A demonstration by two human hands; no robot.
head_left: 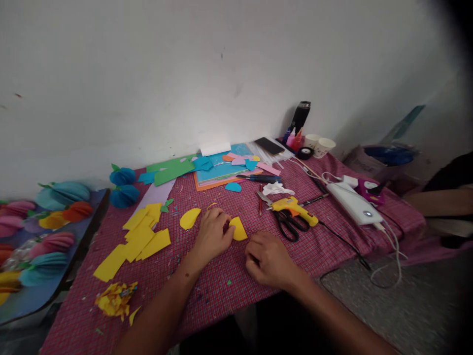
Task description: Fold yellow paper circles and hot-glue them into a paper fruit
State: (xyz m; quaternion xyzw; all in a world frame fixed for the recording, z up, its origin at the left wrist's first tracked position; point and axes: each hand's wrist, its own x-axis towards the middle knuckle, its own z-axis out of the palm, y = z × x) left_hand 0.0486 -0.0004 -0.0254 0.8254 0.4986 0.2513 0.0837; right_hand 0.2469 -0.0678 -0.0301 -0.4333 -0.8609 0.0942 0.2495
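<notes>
Left hand [213, 231] loosely open, thumb right at the yellow cutout [240, 230]; right hand [266, 257] curled nearby, can't tell if it's gripping anything.

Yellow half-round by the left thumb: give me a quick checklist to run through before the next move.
1. Left hand at the yellow half-round: ok, the thumb appears to rest on its left edge.
2. Second yellow half-round within view: ok, it lies left of the left hand, apart from it.
3. Right hand empty: cannot tell, its fingers are curled.
4. Scissors unobstructed: not ok, the yellow glue gun overlaps them.
5. Glue gun cool: cannot tell, nothing visible shows its heat.
6. Crumpled yellow paper away from both half-rounds: ok, it lies near the table's front left.
</notes>
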